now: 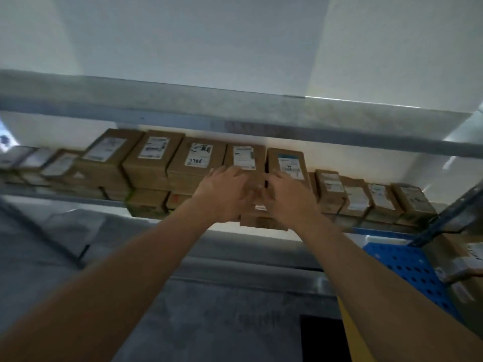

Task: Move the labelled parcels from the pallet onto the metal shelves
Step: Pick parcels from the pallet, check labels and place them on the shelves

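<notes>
Up on the metal shelf (65, 197), a row of brown labelled parcels (154, 163) runs from left to right, stacked 2 high in the middle stretch. Both bare arms reach upward to the centre of that row. The left hand (224, 194) lies against the front of one parcel (244, 163) with a white label on its face, fingers (222, 172) spread and fairly straight, touching the cardboard rather than curling round it. The right hand (285, 197) rests just beside it on the neighbouring parcel (287, 165), which stands apart from the first by a dark narrow gap; its fingers look relaxed and flat, though motion blur hides exactly how the thumbs sit. Below the hands another box (261, 222) juts out past the shelf edge. Above the row runs a grey shelf beam (235, 113). At lower right stands a blue perforated panel (407, 273).
</notes>
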Available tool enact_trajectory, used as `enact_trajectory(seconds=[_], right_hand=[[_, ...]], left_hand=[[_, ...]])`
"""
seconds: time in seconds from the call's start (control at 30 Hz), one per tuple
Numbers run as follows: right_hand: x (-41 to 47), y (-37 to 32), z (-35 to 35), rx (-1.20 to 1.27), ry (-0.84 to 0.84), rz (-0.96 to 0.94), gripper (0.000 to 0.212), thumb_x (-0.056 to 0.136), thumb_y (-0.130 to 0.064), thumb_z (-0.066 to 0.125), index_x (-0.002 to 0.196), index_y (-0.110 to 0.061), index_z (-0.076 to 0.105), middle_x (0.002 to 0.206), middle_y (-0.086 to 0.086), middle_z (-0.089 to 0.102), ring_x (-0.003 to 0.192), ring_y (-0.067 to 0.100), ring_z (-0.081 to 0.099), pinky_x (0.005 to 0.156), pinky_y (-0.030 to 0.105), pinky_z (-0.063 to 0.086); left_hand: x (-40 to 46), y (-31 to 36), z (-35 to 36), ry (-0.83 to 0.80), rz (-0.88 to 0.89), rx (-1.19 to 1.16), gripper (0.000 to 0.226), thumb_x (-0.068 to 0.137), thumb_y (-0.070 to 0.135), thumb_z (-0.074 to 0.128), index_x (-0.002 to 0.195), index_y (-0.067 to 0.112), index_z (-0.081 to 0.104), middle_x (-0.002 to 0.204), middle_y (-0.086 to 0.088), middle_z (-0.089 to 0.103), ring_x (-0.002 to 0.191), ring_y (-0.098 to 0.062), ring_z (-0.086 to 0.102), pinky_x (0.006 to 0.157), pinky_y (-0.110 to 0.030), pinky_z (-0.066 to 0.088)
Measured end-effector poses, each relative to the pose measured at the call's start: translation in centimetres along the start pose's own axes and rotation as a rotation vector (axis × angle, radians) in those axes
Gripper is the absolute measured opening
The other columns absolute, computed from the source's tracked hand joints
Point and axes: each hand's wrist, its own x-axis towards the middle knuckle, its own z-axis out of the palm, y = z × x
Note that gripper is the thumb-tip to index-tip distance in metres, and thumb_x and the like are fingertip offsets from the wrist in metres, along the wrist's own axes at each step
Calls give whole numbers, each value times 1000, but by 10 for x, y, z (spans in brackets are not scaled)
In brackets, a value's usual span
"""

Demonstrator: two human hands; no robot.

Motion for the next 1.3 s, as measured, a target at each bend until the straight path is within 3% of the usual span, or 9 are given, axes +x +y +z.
enact_trajectory(seconds=[0.07,0.2,0.33,0.47,0.57,0.67,0.8,0.97,1.3], right_hand=[[14,-24,6,34,-20,-72,42,102,-46,46,139,-28,55,137,-3,57,114,21,61,88,38,54],[40,-67,16,51,-38,-194,48,105,-49,41,147,-27,47,149,0,49,130,24,52,99,43,50],[70,-98,31,95,-79,-303,51,104,-51,40,148,-26,48,148,-1,50,129,23,53,96,40,49],[96,-126,50,133,-148,-409,56,103,-54,41,150,-24,46,153,1,46,136,24,47,105,45,46],[108,-150,59,152,-156,-469,56,103,-55,39,150,-26,46,154,1,45,136,25,47,104,47,47],[115,-174,70,156,-181,-507,56,103,-56,37,151,-28,44,156,-2,43,136,24,48,103,44,47],[124,-204,86,146,-242,-530,59,101,-59,37,151,-28,44,157,-1,41,140,23,44,108,44,44],[141,-242,106,136,-244,-527,51,102,-54,41,145,-28,49,145,-2,51,128,23,53,97,46,51],[161,-333,162,72,-220,-282,56,102,-57,40,150,-28,45,157,1,42,140,24,45,108,48,46]], left_hand=[[-14,-24,-6,30,-70,14,58,94,58,31,145,33,43,146,0,48,135,-29,46,111,-52,39],[-41,-64,-17,82,-190,-6,75,84,64,15,145,30,42,151,-1,46,141,-28,42,112,-53,40],[-63,-89,-36,115,-314,-28,54,102,49,42,149,23,44,154,-3,42,141,-28,42,113,-45,39],[-80,-113,-44,151,-413,-5,47,105,34,49,145,10,53,151,-10,46,137,-29,44,113,-44,38],[-93,-135,-44,205,-519,-33,54,101,46,49,148,20,47,152,-5,46,136,-30,48,108,-42,42],[-105,-159,-38,217,-586,-39,63,93,61,35,142,24,51,142,-3,53,130,-29,53,103,-48,49],[-114,-191,-35,197,-587,-18,67,91,64,30,144,28,48,148,-2,51,135,-28,50,109,-50,44],[-122,-247,-36,196,-552,-41,59,97,56,44,149,28,42,151,-2,46,137,-28,48,108,-50,46],[-128,-377,-44,139,-343,-69,56,101,45,49,153,26,40,157,-2,39,140,-27,43,109,-49,43]])
